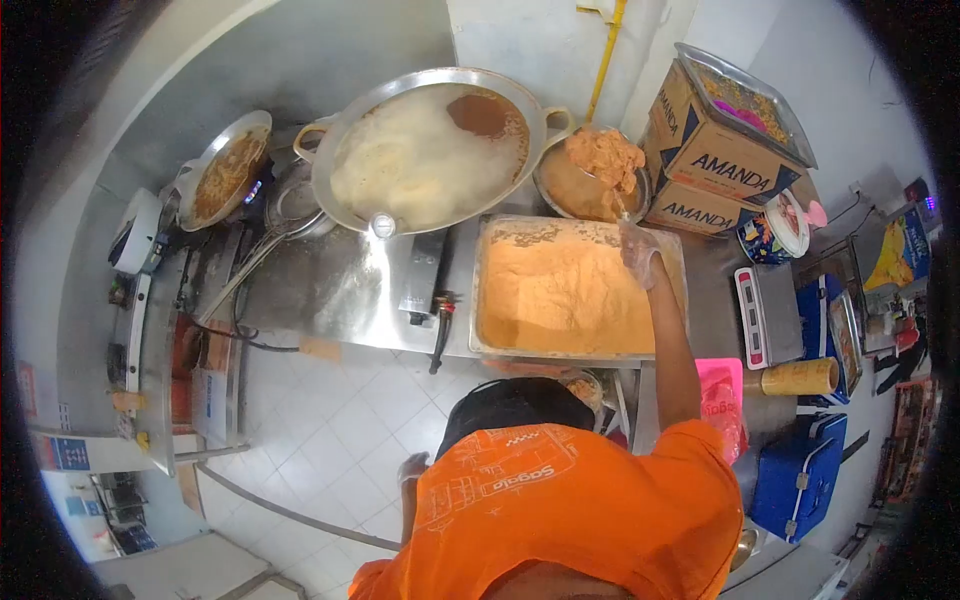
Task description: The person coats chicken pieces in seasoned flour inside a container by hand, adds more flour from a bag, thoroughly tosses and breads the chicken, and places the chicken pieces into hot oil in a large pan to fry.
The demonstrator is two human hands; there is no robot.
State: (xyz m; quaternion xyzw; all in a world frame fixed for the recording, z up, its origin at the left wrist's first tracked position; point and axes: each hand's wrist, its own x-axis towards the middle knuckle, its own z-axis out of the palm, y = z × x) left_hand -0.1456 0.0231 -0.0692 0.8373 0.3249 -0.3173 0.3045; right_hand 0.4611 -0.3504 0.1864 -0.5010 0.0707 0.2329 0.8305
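My right hand [642,254], in a clear plastic glove, grips the narrow end of a large piece of battered meat [606,160]. That piece is raised above a metal bowl of brownish liquid [562,188]. Below my right forearm lies a wide metal tray [482,338] filled with orange breading flour [565,285], heaped unevenly. My left hand [412,466], also gloved, hangs low beside my body, over the floor tiles and away from the counter. Its fingers are too small and unclear to read.
A big wok [325,190] of foaming, steaming oil stands left of the tray; a smaller wok [228,180] is farther left. Strainers [292,205] lie between them. Cardboard boxes [722,170], a scale [765,315], a pink container [720,400] and blue coolers [798,475] line the right.
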